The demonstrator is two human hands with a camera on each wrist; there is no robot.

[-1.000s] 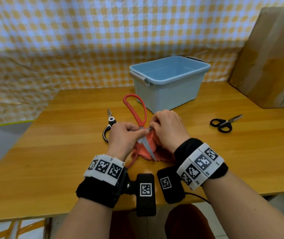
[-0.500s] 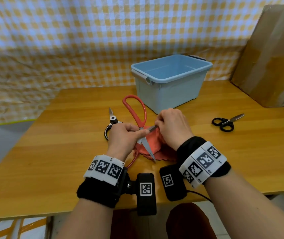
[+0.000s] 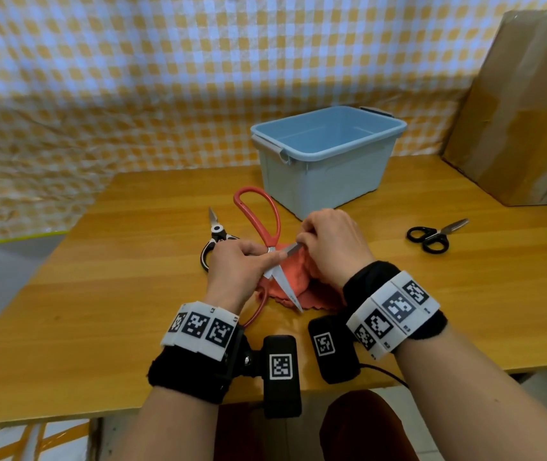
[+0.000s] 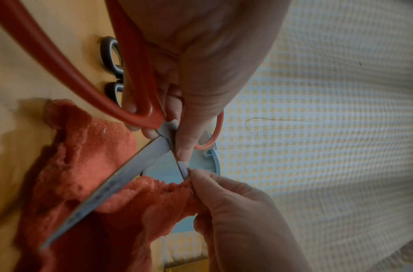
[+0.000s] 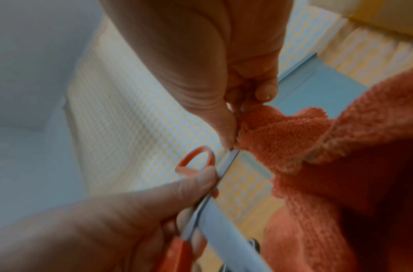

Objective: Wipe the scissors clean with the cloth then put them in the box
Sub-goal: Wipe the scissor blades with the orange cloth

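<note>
Large red-handled scissors (image 3: 267, 224) stand spread open above the table. My left hand (image 3: 242, 267) grips them at the pivot, thumb on the joint (image 4: 184, 139). One blade (image 3: 287, 289) points down toward me over the orange cloth (image 3: 302, 277). My right hand (image 3: 328, 247) pinches a fold of the cloth (image 5: 277, 132) around the other blade (image 5: 226, 162), close to its tip. The blue box (image 3: 328, 161) stands open behind my hands, nothing visible inside.
Black-and-white handled shears (image 3: 213, 242) lie on the wooden table (image 3: 99, 277) just left of my left hand. Small black scissors (image 3: 433, 236) lie to the right. A cardboard box (image 3: 524, 111) leans at the far right; a checked curtain hangs behind.
My right hand with the cloth has slid outward along the upper blade, away from the pivot. The left hand and scissors have hardly moved.
</note>
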